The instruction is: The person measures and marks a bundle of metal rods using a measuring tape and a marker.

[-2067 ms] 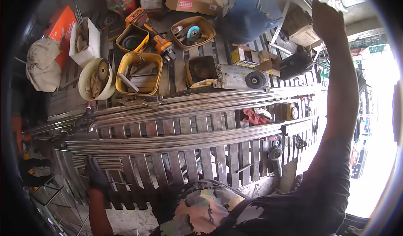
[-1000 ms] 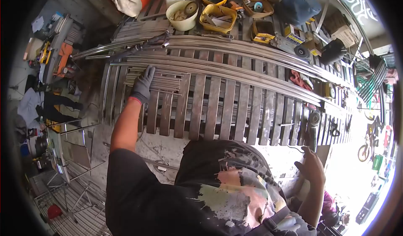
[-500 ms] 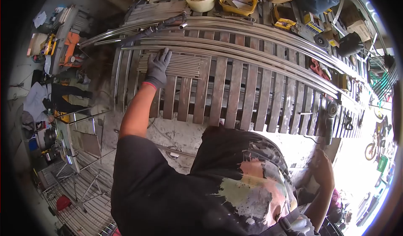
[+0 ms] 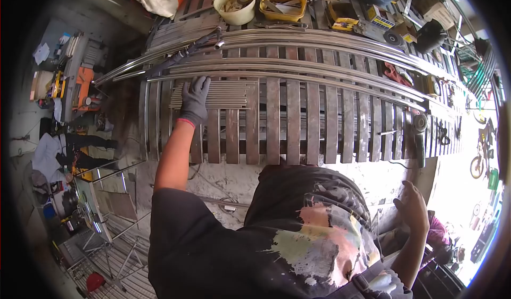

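My left hand (image 4: pixel 195 101), in a dark grey glove with a red cuff, lies on a row of short thin metal rods (image 4: pixel 226 94). Its fingers are stretched out, and their tips reach towards the nearest long metal tubes (image 4: pixel 277 74). The rods rest side by side on the slatted metal table (image 4: pixel 273 123). My bare right hand (image 4: pixel 412 207) hangs beside my body at the right, below the table's near edge. Its fingers are loosely bent and somewhat apart, with nothing visible in them. An angle grinder (image 4: pixel 420 139) lies nearest to it, on the table's near right edge.
More long tubes (image 4: pixel 319 39) run across the table, with a dark wrapped bar (image 4: pixel 186 53) over them at the left. Behind stand a white bucket (image 4: pixel 234 13) and a yellow tub (image 4: pixel 283 10). A person (image 4: pixel 80 149) is at the far left, beyond a metal frame (image 4: pixel 114 198).
The view has shifted, so the table sits slightly lower and further left. My left hand stays on the short rods, its fingers now more spread. My right hand has turned slightly at my side.
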Demonstrator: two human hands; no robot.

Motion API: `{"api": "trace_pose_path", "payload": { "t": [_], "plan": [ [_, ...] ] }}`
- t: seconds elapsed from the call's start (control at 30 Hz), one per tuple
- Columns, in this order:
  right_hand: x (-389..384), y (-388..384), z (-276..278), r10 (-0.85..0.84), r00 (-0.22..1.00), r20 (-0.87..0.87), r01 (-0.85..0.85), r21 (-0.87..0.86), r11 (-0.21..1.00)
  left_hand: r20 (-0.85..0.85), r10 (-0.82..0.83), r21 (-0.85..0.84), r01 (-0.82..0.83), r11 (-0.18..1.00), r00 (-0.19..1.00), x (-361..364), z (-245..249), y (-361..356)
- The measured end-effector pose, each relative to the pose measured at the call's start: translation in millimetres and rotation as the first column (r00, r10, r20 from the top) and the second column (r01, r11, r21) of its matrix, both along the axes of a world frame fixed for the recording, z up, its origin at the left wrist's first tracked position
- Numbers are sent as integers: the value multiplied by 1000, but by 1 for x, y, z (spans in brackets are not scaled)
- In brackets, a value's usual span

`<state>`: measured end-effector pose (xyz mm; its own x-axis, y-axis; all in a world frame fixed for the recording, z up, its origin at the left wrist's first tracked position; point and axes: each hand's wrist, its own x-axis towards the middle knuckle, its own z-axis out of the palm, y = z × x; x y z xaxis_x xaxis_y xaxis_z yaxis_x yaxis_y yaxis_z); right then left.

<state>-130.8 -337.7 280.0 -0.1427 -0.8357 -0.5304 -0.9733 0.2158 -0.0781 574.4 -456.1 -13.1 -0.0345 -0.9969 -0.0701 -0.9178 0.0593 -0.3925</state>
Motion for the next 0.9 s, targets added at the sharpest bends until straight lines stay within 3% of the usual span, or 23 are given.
{"api": "trace_pose_path", "payload": {
  "t": [0.1,0.23,0.33,0.37,0.4,0.5,0.57,0.63,0.67,0.73,0.77,0.8,0.9],
  "plan": [
    [3,6,-1,34,999,25,-34,-12,999,-13,22,89,-21,996,1000,3,1,-7],
    [10,7,0,21,999,47,-21,0,1000,92,-4,230,-18,973,996,-2,14,-15],
    [8,15,0,-84,992,92,83,15,996,109,-42,202,19,979,993,-2,14,-9],
    [4,19,-4,-60,996,68,59,10,998,99,-45,214,23,977,994,1,5,-10],
    [0,25,-7,-38,998,42,38,6,999,76,-129,73,123,990,989,21,-28,-8],
    [-10,40,-16,-13,1000,2,13,-11,1000,30,-148,63,146,987,989,29,-36,-4],
    [-13,48,-15,-46,999,5,46,13,999,-148,-258,-58,252,966,955,53,-59,-15],
    [-19,47,-18,-54,998,19,55,-12,998,-287,61,235,9,972,956,-10,33,-10],
    [-20,47,-18,-67,997,42,69,-32,997,-434,106,234,-1,972,895,-11,40,-6],
    [-17,44,-12,-30,996,86,32,-24,999,-434,291,400,-108,910,853,-21,56,-5],
    [-14,44,-12,-28,990,141,39,-75,996,-390,228,389,-65,919,892,-35,73,0],
    [-17,49,-10,-85,987,134,92,-45,995,-432,260,405,-72,911,864,-53,85,-6],
    [1,21,-29,31,941,337,-9,-67,998,-619,288,426,5,905,731,-82,95,17]
  ]
}}
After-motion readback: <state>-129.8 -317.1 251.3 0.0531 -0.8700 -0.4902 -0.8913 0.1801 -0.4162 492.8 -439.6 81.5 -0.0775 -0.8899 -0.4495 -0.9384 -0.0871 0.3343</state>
